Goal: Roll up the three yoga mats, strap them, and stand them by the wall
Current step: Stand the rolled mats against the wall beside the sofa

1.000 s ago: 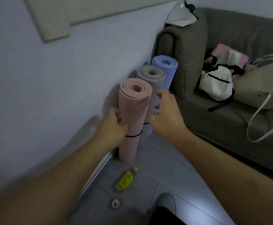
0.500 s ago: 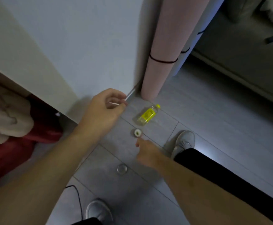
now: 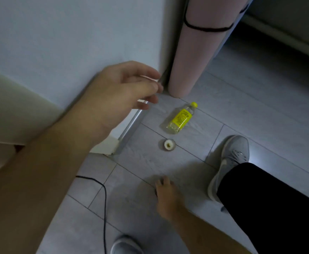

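The rolled pink yoga mat (image 3: pixel 196 57) stands upright against the white wall (image 3: pixel 76 33), with a black strap (image 3: pixel 207 29) around it. A sliver of a second rolled mat (image 3: pixel 229 35) shows just behind it; the third is out of view. My left hand (image 3: pixel 120 92) hovers left of the pink mat's foot, fingers loosely curled, holding nothing. My right hand (image 3: pixel 165 197) reaches down to the grey floor, fingertips on a tile; what lies under them is hidden.
A small bottle with a yellow label (image 3: pixel 181 117) lies on the floor near the mat, and a small round cap (image 3: pixel 169 144) beside it. A metal skirting strip (image 3: pixel 131 123) runs along the wall. A black cable (image 3: pixel 104 208) crosses the tiles. My grey shoes (image 3: pixel 229 162) stand nearby.
Both hands have let go of the pink mat and my view has dropped to the floor. My right hand moved down and left over the spot where a small clear round thing lay.
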`<action>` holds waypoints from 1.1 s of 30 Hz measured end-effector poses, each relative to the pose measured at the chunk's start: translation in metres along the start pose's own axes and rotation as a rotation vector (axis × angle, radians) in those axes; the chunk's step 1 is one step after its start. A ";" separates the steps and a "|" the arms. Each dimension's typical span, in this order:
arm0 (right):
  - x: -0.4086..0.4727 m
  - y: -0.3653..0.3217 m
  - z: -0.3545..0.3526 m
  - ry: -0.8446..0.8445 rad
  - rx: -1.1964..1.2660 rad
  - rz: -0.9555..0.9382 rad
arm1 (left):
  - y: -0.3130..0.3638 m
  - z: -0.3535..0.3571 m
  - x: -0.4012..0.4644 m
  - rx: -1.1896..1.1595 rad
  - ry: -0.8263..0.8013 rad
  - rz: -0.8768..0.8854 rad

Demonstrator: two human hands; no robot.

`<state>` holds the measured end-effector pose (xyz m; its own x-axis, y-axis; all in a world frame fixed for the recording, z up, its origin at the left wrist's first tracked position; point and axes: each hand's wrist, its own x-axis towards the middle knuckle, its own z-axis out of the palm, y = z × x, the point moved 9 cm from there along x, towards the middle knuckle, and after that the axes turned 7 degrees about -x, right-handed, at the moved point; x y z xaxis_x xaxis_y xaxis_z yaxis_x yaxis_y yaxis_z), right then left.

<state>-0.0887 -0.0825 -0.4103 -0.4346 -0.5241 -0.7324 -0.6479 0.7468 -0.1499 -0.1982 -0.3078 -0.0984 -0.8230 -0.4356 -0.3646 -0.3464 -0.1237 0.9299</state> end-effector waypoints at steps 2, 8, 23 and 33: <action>-0.001 0.020 -0.036 0.098 0.216 0.109 | -0.020 0.007 0.008 -0.015 0.011 -0.084; -0.051 0.056 -0.212 0.653 0.710 0.042 | -0.144 0.039 0.000 -0.085 0.096 -0.518; 0.057 0.088 -0.099 0.188 0.681 0.408 | -0.197 0.016 -0.016 -0.510 0.223 -0.583; 0.071 0.075 -0.122 0.342 0.604 0.279 | -0.187 0.031 0.006 -0.489 0.200 -0.583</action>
<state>-0.2447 -0.1133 -0.3925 -0.7667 -0.3069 -0.5639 -0.0718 0.9138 -0.3997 -0.1522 -0.2594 -0.2756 -0.4569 -0.3258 -0.8277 -0.4216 -0.7400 0.5240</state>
